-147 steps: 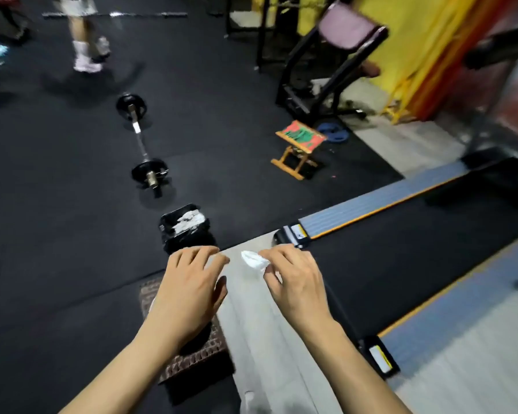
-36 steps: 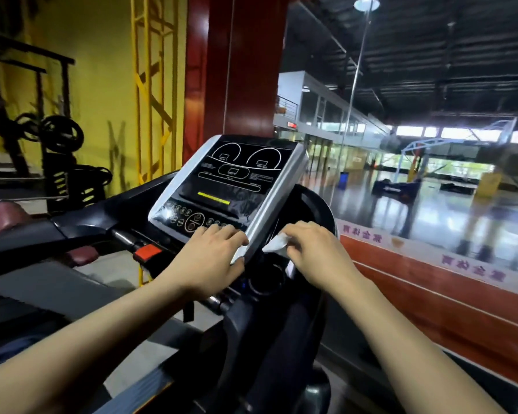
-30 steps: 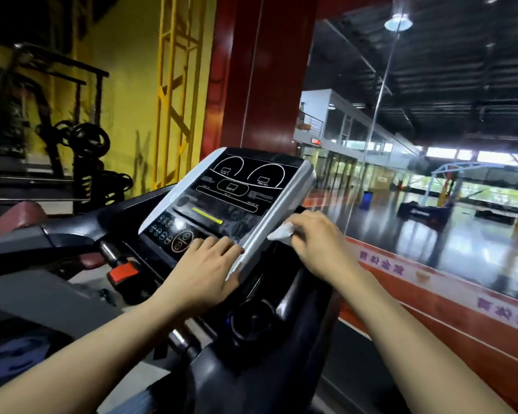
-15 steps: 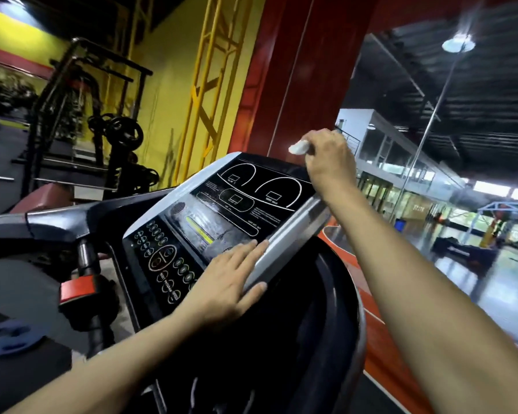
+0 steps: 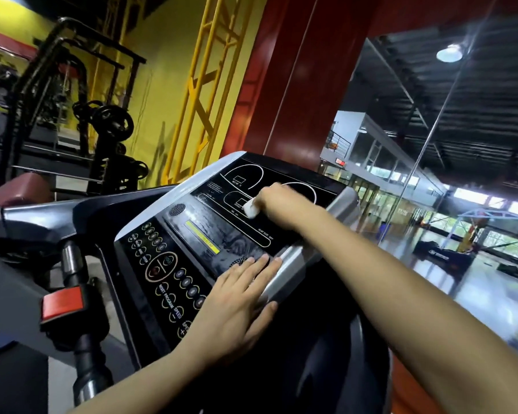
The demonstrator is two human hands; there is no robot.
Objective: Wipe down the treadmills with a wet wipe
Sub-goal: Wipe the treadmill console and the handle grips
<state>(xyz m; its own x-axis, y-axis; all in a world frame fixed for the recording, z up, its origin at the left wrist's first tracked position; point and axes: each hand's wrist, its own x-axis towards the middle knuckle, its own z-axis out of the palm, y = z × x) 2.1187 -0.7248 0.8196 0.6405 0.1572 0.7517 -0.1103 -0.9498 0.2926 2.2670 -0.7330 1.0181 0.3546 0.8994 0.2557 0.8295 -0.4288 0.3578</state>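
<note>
One small white wet wipe (image 5: 251,209), bunched, on the console (image 5: 222,231).

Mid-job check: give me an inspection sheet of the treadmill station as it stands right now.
Surface: treadmill console tilted, black panel with streaks across the display area.
Job's things: wet wipe bunched, pressed on the upper panel.
Clutter: nothing seen on the console.
Grippers: right hand grips the wipe; left hand lies flat, fingers straight, on the console's lower right edge.
Cables: nothing seen.
Surroundings: red safety clip on the handlebar at left; weight rack, yellow frame, red pillar; glass wall at right.
</note>
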